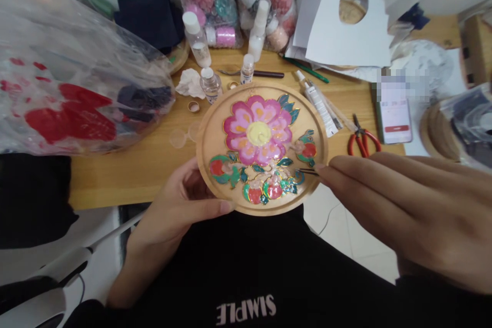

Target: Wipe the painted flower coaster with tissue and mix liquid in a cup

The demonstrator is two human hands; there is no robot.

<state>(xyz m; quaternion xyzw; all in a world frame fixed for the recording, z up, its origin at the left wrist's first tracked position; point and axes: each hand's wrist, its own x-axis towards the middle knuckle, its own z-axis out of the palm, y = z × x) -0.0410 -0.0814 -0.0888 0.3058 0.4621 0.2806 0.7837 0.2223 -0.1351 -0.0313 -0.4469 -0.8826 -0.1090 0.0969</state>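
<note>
1. Clearly, the left hand [172, 207] is closed around the near left edge of a round wooden plate [212, 136], its thumb lying along the front rim and its other fingers tucked behind, partly hidden.
2. The right hand [400, 202] has its thumb and forefinger pinched together on a pair of dark tweezers [308, 171], with the remaining fingers lying close side by side. Most of the tool is covered by the hand.
3. The tweezers' thin tips point left across the lower right part of the plate, near a blue-green curl in the design. Whether they touch the surface, I cannot tell.
4. The plate is held up in front of the black shirt [246, 266], over the near edge of the worktop [126, 177], with its decorated face towards the camera. A large pink flower [258, 133] with a yellow centre fills its upper part; smaller red and green motifs sit below and to the right.
5. Behind the plate stand small bottles, among them a white-capped glass one [211, 89]. To its right lie a white tube [322, 108], red-handled pliers [362, 142] and a lit phone [395, 119].
</note>
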